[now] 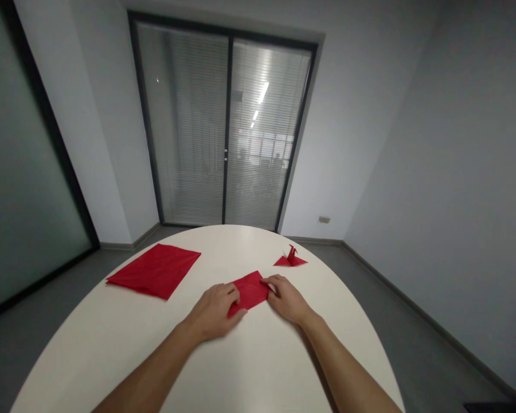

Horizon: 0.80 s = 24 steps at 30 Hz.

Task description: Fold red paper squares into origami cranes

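A small folded piece of red paper (pixel 253 289) lies on the table in front of me, between my two hands. My left hand (pixel 217 310) covers its left end, with curled fingers on top and the thumb along the near edge. At the right end, my right hand (pixel 287 298) pinches the paper's edge between thumb and fingers. Parts of both ends are hidden under my fingers. Beyond my right hand stands a folded red paper crane (pixel 291 258) with spread wings.
A larger spread of red paper sheets (pixel 157 272) rests near the left edge of the round white table (pixel 236 373). Past the table are a glass door with blinds (pixel 223 132), grey walls and a wall socket (pixel 324 219).
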{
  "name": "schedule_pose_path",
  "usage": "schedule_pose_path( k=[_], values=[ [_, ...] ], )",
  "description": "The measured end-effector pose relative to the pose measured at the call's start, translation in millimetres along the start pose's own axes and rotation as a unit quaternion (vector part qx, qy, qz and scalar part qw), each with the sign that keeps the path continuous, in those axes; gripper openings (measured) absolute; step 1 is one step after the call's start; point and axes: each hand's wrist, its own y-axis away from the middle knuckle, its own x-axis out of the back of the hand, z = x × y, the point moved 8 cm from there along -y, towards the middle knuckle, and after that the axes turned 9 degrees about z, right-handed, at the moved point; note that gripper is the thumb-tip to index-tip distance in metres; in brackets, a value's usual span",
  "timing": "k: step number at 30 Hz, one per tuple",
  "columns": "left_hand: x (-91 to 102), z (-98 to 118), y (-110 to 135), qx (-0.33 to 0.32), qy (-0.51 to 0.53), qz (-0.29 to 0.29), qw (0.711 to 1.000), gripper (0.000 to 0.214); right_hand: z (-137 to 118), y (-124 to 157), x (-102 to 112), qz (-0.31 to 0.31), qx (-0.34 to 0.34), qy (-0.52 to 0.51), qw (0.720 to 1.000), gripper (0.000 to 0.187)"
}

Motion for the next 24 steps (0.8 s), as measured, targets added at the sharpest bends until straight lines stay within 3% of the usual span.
schedule_pose_path(
  k=[3, 7, 12, 18, 24],
  values=[
    [-3.3, -3, 1, -0.006, -0.002, 0.003, 1.000, 0.036, -6, 3, -4, -0.031, 0.018, -0.055, 0.998, 0.058],
    [-7.5, -6, 1, -0.008, -0.005, -0.002, 1.000, 0.024, -9, 5, -8, -0.053, 0.023, -0.093, 0.994, 0.066],
    [-6.9, -7, -1, -0.011, 0.012, 0.001, 1.000, 0.026, -14, 3, 0, -0.020, 0.063, -0.045, 0.997, 0.044],
    [-11.4, -12, 0, -0.009, 0.041, 0.014, 0.999, 0.018, -28, 3, 0, -0.046, 0.089, -0.055, 0.993, 0.016],
    [-14.4, -8, -1, 0.000, 0.076, 0.033, 0.997, 0.021, -17, 0, -2, -0.012, 0.010, -0.015, 1.000, 0.026]
  ],
)
